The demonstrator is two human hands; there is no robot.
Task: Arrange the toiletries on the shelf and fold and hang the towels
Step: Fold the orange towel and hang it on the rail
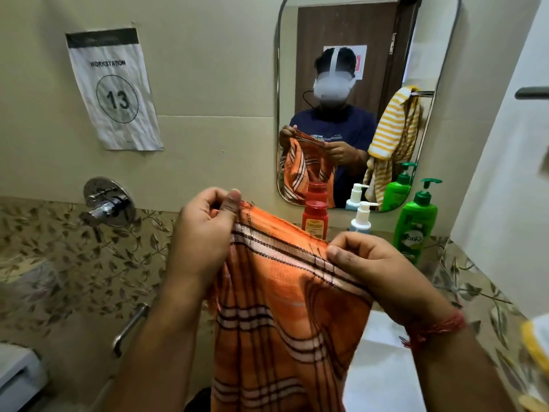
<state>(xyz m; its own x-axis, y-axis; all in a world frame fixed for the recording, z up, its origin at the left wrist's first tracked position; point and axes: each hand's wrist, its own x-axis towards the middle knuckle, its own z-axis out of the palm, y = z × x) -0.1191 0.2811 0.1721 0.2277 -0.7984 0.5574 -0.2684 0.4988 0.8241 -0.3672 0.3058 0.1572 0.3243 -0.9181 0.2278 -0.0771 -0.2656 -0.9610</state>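
Cloth, thin and soft, is what the two hands are working with: an orange towel [285, 307] held up in front of the person, over a white basin that shows only partly below it. Judging by how it sags and ripples, the towel is light, limp and not slippery, so it should fold easily but will not keep a crease unless pulled taut. The best places to take hold look like the two top corners, along the hemmed edge.

The left hand [205, 233] pinches that top edge, thumb pressed against curled fingers [208, 200]. The right hand [371, 263] grips the same edge a little lower and to the right, fingers curled round the fabric, a red thread on its wrist. Between the two hands the edge runs nearly straight; below them the rest hangs loose in folds.

The towel is orange with dark brown and white stripes crossing in a check.

Beyond the right hand, on the shelf [439, 245] under a mirror [365, 40], stand a red bottle [315, 217], a white pump bottle [362, 217] and a green pump bottle [416, 221]. A yellow striped towel shows only as a reflection.
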